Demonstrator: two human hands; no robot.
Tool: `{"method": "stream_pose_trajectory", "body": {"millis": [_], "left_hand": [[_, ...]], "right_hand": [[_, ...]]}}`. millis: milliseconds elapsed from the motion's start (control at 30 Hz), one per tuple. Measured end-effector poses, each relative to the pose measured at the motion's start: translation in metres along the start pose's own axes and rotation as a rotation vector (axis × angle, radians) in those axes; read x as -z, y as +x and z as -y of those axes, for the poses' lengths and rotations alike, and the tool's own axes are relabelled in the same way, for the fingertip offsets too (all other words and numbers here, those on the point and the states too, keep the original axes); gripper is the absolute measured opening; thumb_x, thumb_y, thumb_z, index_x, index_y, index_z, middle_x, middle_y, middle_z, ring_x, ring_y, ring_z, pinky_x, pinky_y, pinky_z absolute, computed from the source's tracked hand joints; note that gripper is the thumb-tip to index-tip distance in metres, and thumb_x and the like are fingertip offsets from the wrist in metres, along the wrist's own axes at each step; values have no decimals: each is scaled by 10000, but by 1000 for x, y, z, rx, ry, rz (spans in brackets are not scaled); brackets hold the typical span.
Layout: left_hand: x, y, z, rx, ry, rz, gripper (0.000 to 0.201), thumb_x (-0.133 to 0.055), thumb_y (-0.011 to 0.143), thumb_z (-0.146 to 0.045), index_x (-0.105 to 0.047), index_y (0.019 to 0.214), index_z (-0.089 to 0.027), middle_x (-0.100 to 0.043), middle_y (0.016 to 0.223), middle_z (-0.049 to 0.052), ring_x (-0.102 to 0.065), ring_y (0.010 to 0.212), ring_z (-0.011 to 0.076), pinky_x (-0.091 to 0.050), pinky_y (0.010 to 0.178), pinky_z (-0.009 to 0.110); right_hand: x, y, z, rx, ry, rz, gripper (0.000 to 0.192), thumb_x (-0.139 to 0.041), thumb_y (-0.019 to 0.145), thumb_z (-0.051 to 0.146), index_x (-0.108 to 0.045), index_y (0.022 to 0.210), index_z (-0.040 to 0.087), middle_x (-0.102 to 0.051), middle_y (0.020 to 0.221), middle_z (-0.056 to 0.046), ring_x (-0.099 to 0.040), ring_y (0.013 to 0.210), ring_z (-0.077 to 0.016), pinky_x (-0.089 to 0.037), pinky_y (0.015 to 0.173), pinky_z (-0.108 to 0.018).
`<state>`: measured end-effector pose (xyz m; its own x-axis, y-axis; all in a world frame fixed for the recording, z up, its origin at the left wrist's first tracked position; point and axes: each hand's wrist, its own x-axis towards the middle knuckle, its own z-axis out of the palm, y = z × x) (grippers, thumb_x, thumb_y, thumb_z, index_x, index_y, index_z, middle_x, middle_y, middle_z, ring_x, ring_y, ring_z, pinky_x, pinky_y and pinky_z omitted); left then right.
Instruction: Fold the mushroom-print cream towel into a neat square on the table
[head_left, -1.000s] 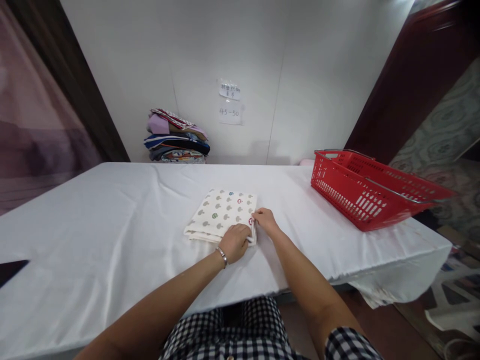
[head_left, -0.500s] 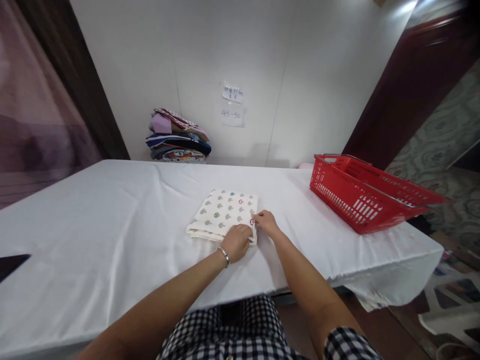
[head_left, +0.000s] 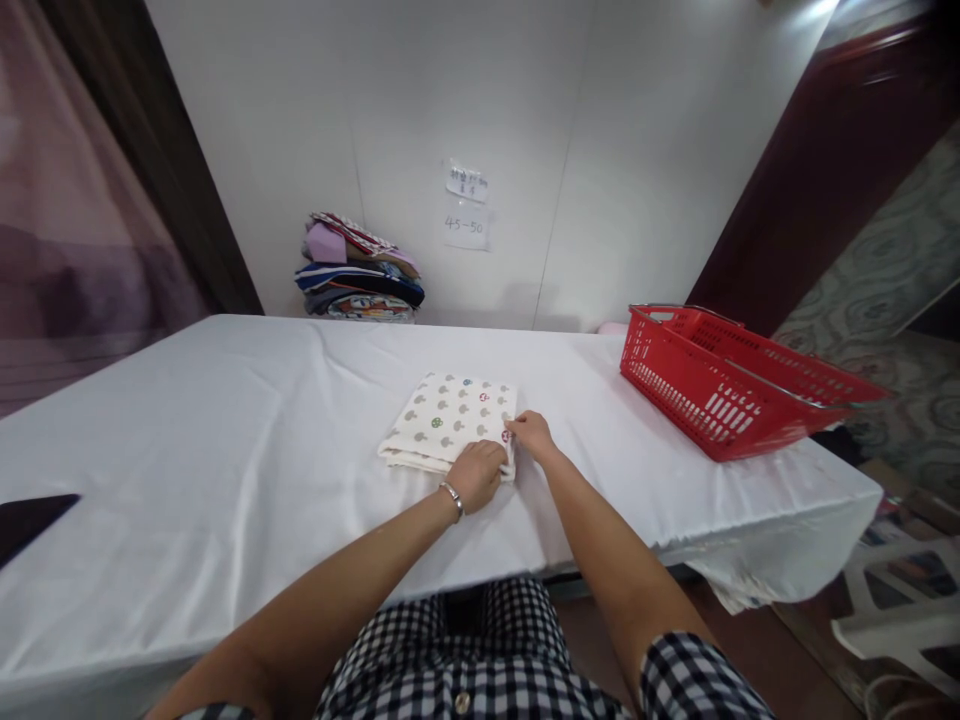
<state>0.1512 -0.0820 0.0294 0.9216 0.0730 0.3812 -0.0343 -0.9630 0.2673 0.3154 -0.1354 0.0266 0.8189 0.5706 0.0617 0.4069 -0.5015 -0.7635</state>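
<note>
Folded cloth (head_left: 448, 422) pinched by left hand (head_left: 478, 474) and right hand (head_left: 531, 434).

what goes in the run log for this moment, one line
left hand: gripping near right corner of folded patterned cloth | right hand: pinching its right edge | cloth: flat on white table | red basket: right, apart

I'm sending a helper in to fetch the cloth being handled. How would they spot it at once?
Start at the white table. Near its middle front edge lies a folded cream cloth, with the left hand and right hand at its near right corner. Unlike the colourful stack by the wall, it lies alone and is printed with small grey mushrooms.
</note>
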Motion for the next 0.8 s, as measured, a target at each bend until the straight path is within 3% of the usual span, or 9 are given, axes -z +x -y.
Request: {"method": "stream_pose_trajectory", "body": {"millis": [200,367,533,800], "left_hand": [[0,1,0,-2,-15,-4,209,-459,706,-53,-529,850,-188,-598,939,53,-514,929,199,-395,812,352],[6,3,-2,-4,-11,2,222,-448,702,-44,-533,853,-183,-599,958,57,-511,942,200,-396,812,342],[5,1,-3,-2,35,68,226,-442,712,-47,-534,868,-182,-600,939,67,-515,921,210,-391,802,360],[-2,-8,0,-77,44,37,209,-510,752,-148,-525,958,-183,-571,1010,71,-483,990,220,-368,848,378]], "right_hand": [[0,8,-1,-34,52,56,226,-660,601,238,-527,427,181,-509,410,4,-517,486,-127,-289,469,-221],[-1,12,-2,-72,177,94,138,-621,648,244,-565,550,165,-515,445,31,-457,422,-85,-292,431,-200],[-2,5,-9,-119,251,150,166,-632,652,241,-536,550,154,-478,410,40,-393,359,-65,-279,392,-198],[1,-1,-13,-103,211,125,205,-621,686,290,-533,549,166,-510,450,22,-464,423,-94,-331,452,-211]]}}
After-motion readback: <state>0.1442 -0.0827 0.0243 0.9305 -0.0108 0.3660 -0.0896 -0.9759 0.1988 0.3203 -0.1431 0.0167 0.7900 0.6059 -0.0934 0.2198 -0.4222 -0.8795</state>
